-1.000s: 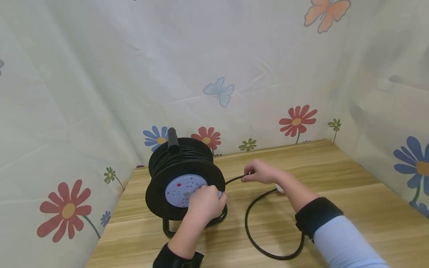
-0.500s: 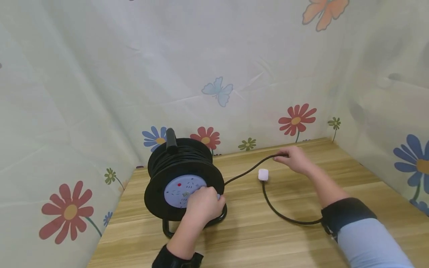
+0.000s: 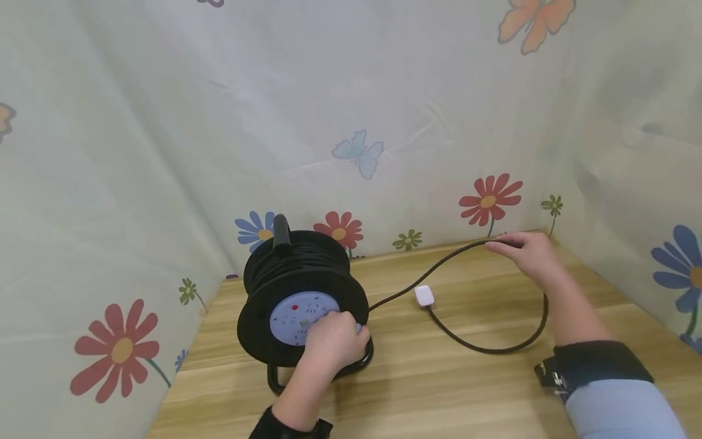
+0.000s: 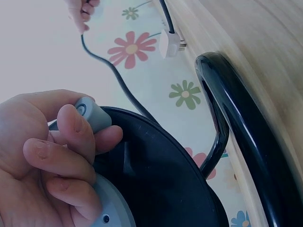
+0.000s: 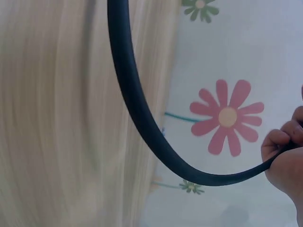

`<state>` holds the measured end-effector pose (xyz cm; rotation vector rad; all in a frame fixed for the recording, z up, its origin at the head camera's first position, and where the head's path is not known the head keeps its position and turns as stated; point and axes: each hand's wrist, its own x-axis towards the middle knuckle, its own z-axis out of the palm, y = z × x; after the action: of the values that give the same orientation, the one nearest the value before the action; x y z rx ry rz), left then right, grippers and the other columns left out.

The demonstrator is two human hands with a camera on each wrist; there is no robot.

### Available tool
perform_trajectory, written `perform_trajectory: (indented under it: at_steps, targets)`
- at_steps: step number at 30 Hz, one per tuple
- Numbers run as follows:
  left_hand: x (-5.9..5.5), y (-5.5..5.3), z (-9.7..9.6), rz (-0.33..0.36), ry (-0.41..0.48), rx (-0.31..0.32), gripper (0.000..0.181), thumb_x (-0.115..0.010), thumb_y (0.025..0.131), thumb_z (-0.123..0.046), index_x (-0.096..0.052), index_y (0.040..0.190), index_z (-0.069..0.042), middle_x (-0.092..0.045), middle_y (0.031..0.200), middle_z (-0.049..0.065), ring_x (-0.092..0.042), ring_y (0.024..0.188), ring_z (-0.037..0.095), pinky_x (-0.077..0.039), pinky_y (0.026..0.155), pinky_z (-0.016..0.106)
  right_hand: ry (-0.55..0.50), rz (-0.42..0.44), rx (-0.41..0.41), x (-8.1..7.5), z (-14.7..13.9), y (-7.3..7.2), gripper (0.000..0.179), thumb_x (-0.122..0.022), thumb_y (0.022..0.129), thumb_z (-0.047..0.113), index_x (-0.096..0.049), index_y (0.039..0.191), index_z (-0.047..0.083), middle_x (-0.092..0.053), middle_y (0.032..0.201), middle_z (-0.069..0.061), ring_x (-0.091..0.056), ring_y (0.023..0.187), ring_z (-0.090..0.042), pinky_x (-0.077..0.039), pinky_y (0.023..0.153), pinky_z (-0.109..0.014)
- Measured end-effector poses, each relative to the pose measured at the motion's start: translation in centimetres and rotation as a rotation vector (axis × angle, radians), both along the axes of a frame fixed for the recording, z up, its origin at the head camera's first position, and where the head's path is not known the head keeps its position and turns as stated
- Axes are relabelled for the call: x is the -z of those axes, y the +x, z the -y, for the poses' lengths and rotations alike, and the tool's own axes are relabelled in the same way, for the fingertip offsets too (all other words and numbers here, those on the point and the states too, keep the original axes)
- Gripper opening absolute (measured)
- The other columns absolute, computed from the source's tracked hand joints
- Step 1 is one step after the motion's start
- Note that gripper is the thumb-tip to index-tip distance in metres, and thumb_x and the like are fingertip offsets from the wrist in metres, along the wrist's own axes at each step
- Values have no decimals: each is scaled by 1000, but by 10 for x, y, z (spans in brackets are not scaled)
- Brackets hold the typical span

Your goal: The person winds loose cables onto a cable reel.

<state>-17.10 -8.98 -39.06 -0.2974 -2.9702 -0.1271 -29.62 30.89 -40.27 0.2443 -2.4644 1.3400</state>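
Note:
On the left of the head view a black cable reel [image 3: 255, 332] stands on its tube frame, with a light blue socket panel [image 3: 285, 314] on its front. My left hand [image 3: 334, 344] is at that panel, fingers curled round a grey-blue knob [image 4: 98, 118], which shows best in the left wrist view. Farther right, my right hand [image 3: 534, 262] pinches the black cable [image 3: 439, 263] between thumb and fingers, raised over the far right of the table. From this hand the cable runs left to the reel and also loops down to a white plug [image 3: 424, 296].
A wood-grain table [image 3: 439, 390] bears the reel. Behind it and at both sides hangs a pale curtain [image 3: 417, 183] printed with flowers and butterflies. The reel's black carrying handle [image 3: 282, 235] sticks up, and its tube foot [image 4: 236, 127] reaches forward over the tabletop.
My right hand has moved right and toward the back with the cable, and more cable spans from the reel to it. The plug has come out from behind the forearm. The left hand stays put.

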Motion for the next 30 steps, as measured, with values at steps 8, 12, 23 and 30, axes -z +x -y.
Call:
perform_trajectory:
  at_steps: [8, 12, 23, 30]
  targets:
    - [1, 0, 0, 15, -7, -7, 48, -52, 92, -45, -50, 52, -17, -51, 65, 3, -47, 53, 17, -40, 47, 35, -207, -87, 121, 16, 19, 7, 55, -65, 83, 56, -67, 114, 11, -60, 115, -5, -51, 104, -17, -43, 83, -30]
    - [-1, 0, 0, 31, 1, -19, 47, -52, 92, -45, -52, 54, -17, -51, 65, 2, -47, 54, 17, -40, 48, 35, -262, -135, 155, 19, 24, 6, 49, -68, 83, 52, -70, 110, 11, -63, 107, -2, -52, 97, -13, -42, 72, -17]
    - [-1, 0, 2, 19, 7, -34, 43, -53, 91, -45, -57, 63, -14, -55, 70, 5, -48, 57, 18, -42, 51, 38, -261, -113, 137, 5, 24, 14, 53, -69, 80, 56, -69, 112, 13, -62, 115, -3, -50, 107, -14, -40, 87, -36]
    - [3, 2, 0, 15, -2, -27, 43, -54, 91, -46, -57, 61, -14, -53, 64, 3, -48, 54, 17, -41, 48, 37, -266, -89, 97, 5, 21, 20, 52, -69, 80, 54, -69, 111, 11, -63, 112, -4, -50, 106, -15, -40, 88, -38]
